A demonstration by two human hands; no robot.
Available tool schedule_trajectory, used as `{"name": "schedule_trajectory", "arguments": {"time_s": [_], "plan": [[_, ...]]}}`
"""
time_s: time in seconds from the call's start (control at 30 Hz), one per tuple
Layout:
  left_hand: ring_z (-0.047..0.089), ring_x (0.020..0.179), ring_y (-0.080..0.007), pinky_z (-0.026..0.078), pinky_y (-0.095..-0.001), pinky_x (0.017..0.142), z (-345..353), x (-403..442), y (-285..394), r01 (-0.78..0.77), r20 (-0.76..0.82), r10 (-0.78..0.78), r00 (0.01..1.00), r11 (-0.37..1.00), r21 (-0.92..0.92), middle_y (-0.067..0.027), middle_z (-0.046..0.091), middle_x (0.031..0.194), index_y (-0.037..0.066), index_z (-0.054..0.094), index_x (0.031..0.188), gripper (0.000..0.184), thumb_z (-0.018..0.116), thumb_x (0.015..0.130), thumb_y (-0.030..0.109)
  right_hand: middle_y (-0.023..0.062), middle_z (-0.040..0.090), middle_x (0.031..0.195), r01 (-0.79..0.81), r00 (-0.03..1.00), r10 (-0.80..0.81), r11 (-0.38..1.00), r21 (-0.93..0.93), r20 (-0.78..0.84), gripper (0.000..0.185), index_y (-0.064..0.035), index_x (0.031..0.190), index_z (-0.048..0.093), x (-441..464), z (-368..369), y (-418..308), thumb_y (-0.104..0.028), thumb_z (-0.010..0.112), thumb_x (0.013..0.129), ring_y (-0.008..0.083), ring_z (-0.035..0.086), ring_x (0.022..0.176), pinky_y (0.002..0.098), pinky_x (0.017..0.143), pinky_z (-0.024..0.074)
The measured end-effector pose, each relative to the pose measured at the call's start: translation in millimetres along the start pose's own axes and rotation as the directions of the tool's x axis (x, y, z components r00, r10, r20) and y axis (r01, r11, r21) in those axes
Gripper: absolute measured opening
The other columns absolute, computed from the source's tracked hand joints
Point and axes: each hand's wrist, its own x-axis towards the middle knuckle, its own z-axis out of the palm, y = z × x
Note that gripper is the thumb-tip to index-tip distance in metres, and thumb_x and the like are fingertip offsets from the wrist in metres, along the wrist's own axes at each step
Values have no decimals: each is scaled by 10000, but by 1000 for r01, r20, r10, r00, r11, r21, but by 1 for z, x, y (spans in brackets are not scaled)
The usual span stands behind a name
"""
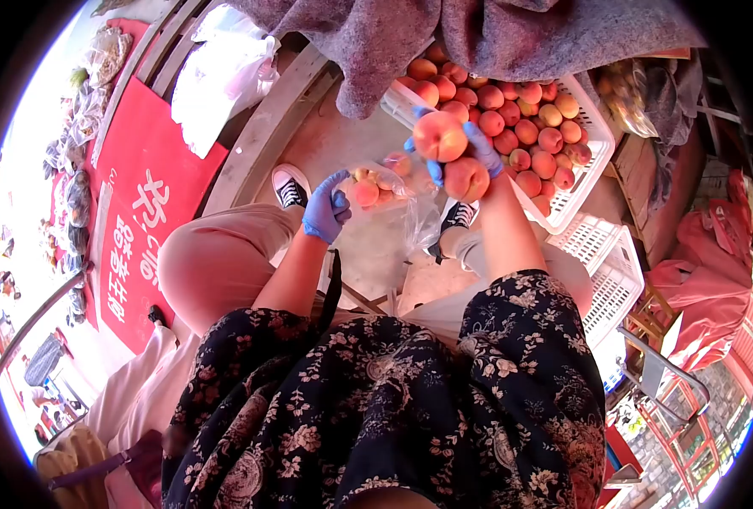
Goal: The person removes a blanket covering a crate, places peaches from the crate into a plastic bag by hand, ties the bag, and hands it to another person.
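My right hand (481, 151), in a blue glove, grips two large red-and-yellow peaches (440, 137), one above the other, beside a crate of fruit. My left hand (327, 209), gloved alike, is closed with curled fingers at the left edge of a clear plastic bag (425, 222). The pinched edge itself is hard to make out. Several peaches (365, 192) lie in that bag, low between my knees. The white plastic crate (582, 188) at the upper right holds many more peaches (526, 131).
A grey blanket (376, 51) hangs over the crate's far side. Another white crate (610, 280) stands nearer on the right. To the left are a wooden bench edge (266, 127), a white plastic bag (223, 76) and a red banner (151, 204). My shoes (290, 186) flank the bagged peaches.
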Motion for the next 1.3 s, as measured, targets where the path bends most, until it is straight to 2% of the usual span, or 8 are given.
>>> {"name": "schedule_trajectory", "arguments": {"time_s": [0.13,0.23,0.43,0.53,0.63,1.0,1.17,1.3], "plan": [[216,380,-84,154,-234,391,0,-13,2,-10,-12,9,1000,1000,-24,46,256,460,157,536,970,171,483,837,251,81,530,892,-243,970,243,969,-49,10,532,-44,1109,455,41,6,89,-450,560,781,157,526,633,259,553,471],[217,371,-73,149,-230,377,-1,-24,-1,17,-14,-18,1000,1000,-26,53,252,454,147,542,954,157,497,837,241,132,567,966,-242,864,346,922,302,-365,454,-79,1101,482,67,-46,163,-416,547,805,228,592,782,320,678,513],[212,386,-77,149,-231,390,4,-36,-9,79,-56,-76,996,996,47,65,252,465,191,512,760,145,602,779,302,109,575,1001,305,774,27,860,409,-632,352,-70,1077,508,71,-123,197,-305,497,815,216,581,869,338,692,512],[220,386,-75,150,-230,389,14,-38,-8,56,-41,-53,998,996,67,65,256,468,194,493,760,154,592,789,308,88,553,1030,372,649,-191,924,89,-736,407,-86,1064,502,88,-205,231,-378,537,784,213,562,896,356,754,479],[231,386,-72,154,-230,385,16,-31,-6,61,-48,-59,997,997,48,64,264,471,189,494,799,146,584,795,303,75,565,1024,348,286,35,927,138,-958,349,-67,1078,517,94,-121,197,-266,516,791,212,556,903,341,724,494],[187,361,-77,128,-248,385,25,-11,2,43,-44,-40,998,997,60,65,243,437,191,439,685,187,555,799,284,94,521,912,8,355,-74,997,-77,-932,469,-104,1178,386,83,-106,173,-117,545,737,238,552,716,337,413,442],[187,366,-75,146,-235,391,34,-13,-4,42,-96,-28,995,988,147,69,247,450,189,423,695,183,538,805,280,100,550,795,-416,410,-233,812,-408,-882,302,-48,1002,504,67,-189,194,-212,535,751,212,557,578,319,420,450],[203,376,-72,187,-230,409,35,-10,-15,50,-117,-25,993,974,219,74,262,467,190,451,745,123,512,814,272,100,583,724,-312,501,-127,896,-315,-856,286,-27,880,581,44,-126,160,-290,530,781,176,567,558,298,444,453]]}}
